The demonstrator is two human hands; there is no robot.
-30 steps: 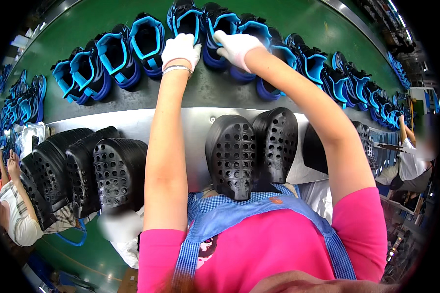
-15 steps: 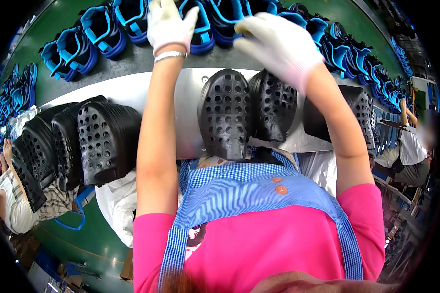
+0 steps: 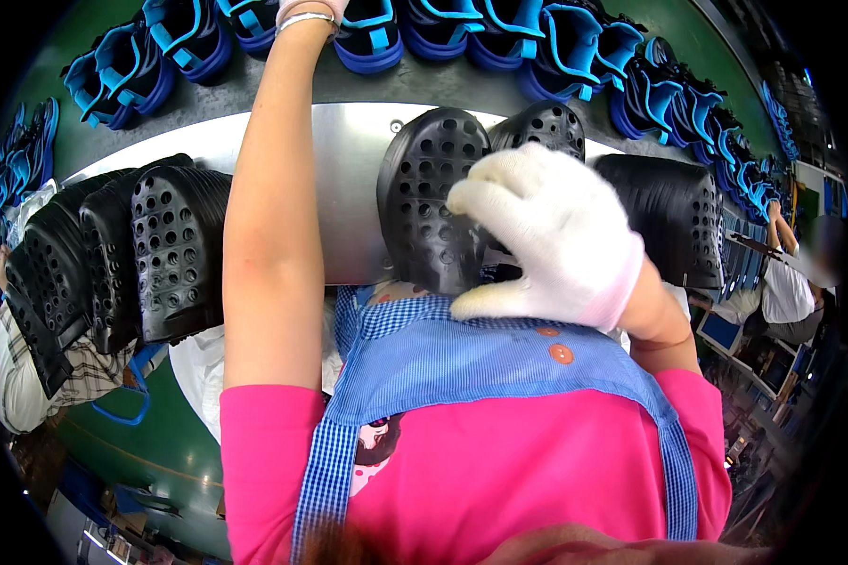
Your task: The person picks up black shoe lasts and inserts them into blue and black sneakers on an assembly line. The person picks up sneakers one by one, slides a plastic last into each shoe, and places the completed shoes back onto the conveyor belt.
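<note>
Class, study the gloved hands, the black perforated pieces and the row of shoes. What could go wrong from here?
1. The right hand spreads close beside the larger black piece and partly hides the second black piece, so it might bump either one.
2. The glove could slip on those smooth, shiny surfaces.
3. The left hand, cut off by the top edge, is near closely set shoes and might nudge one.

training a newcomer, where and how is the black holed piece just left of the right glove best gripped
Probably by the narrow near end of the black holed piece, from the right: it tapers toward the apron, likely easier to span, and the right hand is open on that side.
</note>
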